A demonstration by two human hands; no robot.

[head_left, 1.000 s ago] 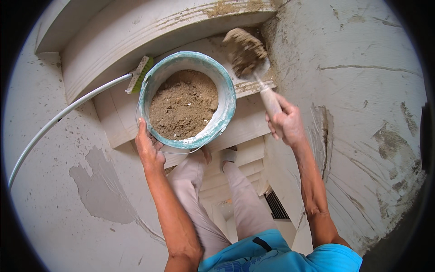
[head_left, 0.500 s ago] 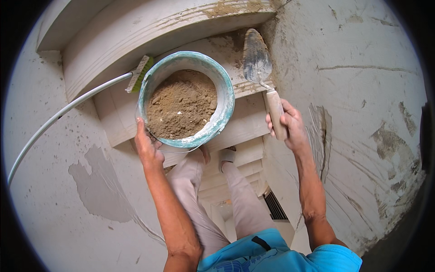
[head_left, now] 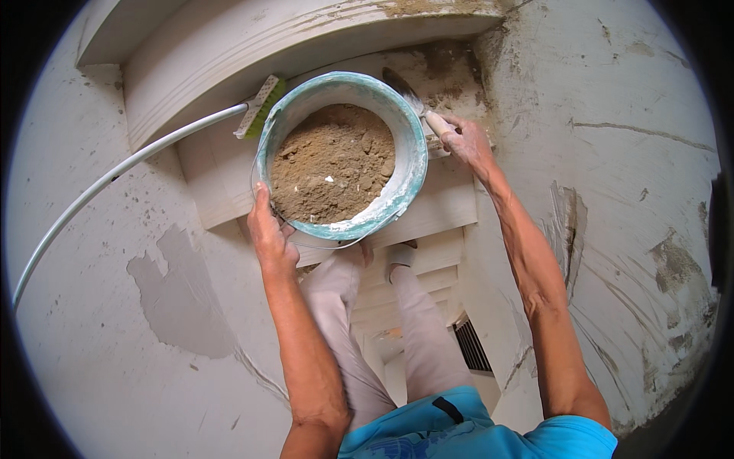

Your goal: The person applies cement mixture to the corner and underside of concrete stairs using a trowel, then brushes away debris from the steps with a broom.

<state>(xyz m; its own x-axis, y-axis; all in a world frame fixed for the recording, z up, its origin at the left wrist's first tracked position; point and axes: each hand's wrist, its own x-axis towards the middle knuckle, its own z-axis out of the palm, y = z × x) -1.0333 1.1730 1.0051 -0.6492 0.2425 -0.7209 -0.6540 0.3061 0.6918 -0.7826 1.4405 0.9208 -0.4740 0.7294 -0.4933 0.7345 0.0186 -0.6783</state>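
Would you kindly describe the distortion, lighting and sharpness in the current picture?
Head view: the white pole looks bowed, probably partly by the fisheye lens, and the corners go black; head view: light seems soft, without strong glare on the bucket; head view: the grains of the sandy mix look fairly crisp.

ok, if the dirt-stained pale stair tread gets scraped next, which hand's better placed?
Right hand, probably: it grips the pale-handled metal trowel, whose blade shows over that tread past the round teal-rimmed bucket. The left hand, with no tool, is at the bucket's near-left side.
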